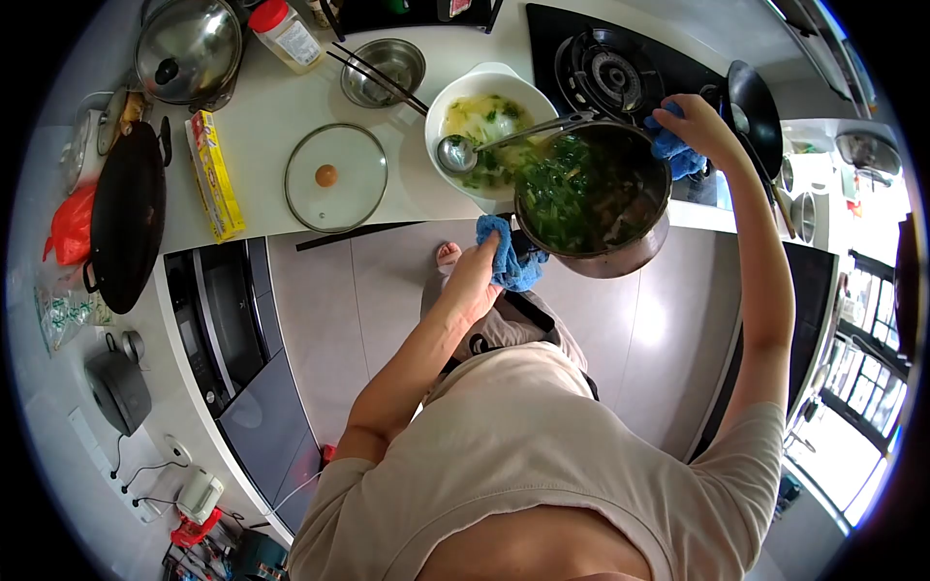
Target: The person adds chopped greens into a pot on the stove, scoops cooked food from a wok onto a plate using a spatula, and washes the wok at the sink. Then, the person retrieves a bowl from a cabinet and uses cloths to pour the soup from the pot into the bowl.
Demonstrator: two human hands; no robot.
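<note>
A steel pot (635, 242) of soup with leafy greens (562, 194) is tilted over the counter's front edge, its rim against a white bowl (448, 107). My left hand (475, 279) grips the pot's near-side handle through a blue cloth (513, 266). On the far right side, my right hand (699, 126) is closed on another blue cloth (675, 150) at the pot's rim; the handle there is hidden. The bowl contains pale yellow broth and some greens. A ladle (456, 154) lies across the bowl, its handle reaching over the pot's rim.
Left of the bowl are a glass lid (336, 184), a metal bowl (384, 73) with chopsticks (373, 76) and a yellow box (215, 174). A gas hob (610, 77) and a wok (756, 107) stand at the right. A lidded pan (189, 48) and red-capped jar (288, 37) stand at the back left.
</note>
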